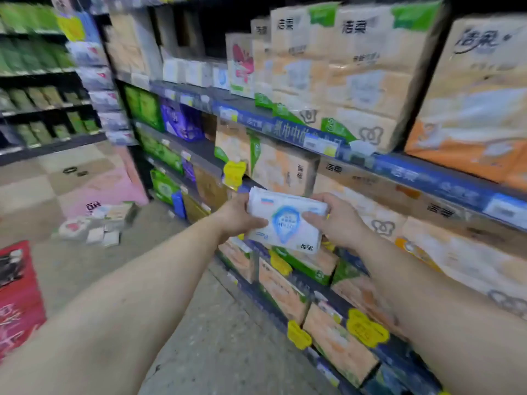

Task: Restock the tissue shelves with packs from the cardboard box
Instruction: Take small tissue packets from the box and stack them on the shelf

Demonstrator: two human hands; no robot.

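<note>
**Both hands clasped one white tissue pack before the shelves**

A person's left hand (238,216) and right hand (338,220) held a single white tissue pack (285,223) between them, one at each short end, thumbs across its printed face and fingers curled behind it. The pack, marked with a blue drop-shaped emblem, hung in the air just in front of the shelf edge (427,178), level with the middle tiers and not yet resting on any of them.

Judged from the frame, the restocking was under way but unfinished: this pack remained to be placed, and a dark gap (188,32) high on the upper tier looked open, beside a row of small white packs (194,71) of similar look. Most other tiers appeared full, with large orange-and-white tissue bundles (356,72) packed face to face and reaching the shelf fronts. The cardboard box itself could not be picked out; a loose heap of small packs (97,223) lay on the floor (199,323) well to the left.

Room to move was fair. The aisle floor below the arms was bare, while yellow price tags (366,327) and the blue price rail (299,135) jutted from the shelf edges near the hands, likely points to snag.
</note>
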